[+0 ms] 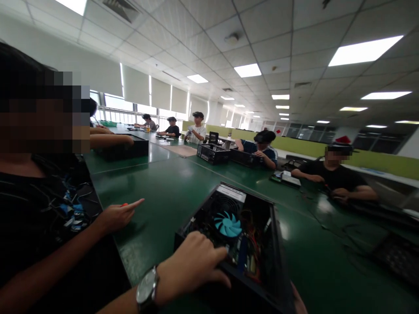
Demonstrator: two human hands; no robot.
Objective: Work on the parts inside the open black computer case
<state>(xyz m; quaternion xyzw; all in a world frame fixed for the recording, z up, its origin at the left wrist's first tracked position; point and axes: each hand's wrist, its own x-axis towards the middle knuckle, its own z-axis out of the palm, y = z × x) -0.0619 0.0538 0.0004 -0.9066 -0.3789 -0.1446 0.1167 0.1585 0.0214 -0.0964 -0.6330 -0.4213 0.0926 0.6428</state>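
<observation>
In front of me lies an opened black computer case (278,244), its inside facing up. It holds a light blue cooling fan (228,224), a metal label plate, circuit boards and red and yellow wires. My left hand (193,261), with a wristwatch (147,288) on the wrist, is over the near left rim of the case. Its thumb and index finger stand apart with nothing visible between them; the other fingers are partly hidden. Only a sliver of my right hand (298,300) shows against the right outer side of the case, its fingers mostly hidden.
Close on my left sits a person, one hand (119,216) stretched over the green table (163,183) with a small orange thing. More opened cases (212,153) stand farther along, where other people work. Cables (322,224) and a dark panel (397,257) lie at right.
</observation>
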